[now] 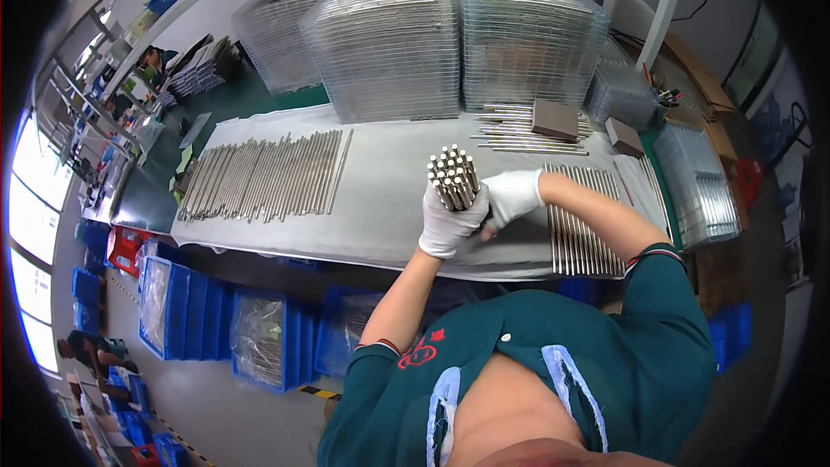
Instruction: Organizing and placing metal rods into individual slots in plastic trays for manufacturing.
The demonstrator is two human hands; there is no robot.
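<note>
My left hand (450, 223) is wrapped tight round a bundle of metal rods (453, 178), on my side of the stacked clear trays (389, 60). Right hand (515, 194) is right beside it, but I can't tell if its fingers grip anything. I'd guess the bundle's heavy, stiff and kinda slick, so squeeze all round or the inner ones could slide.
</note>
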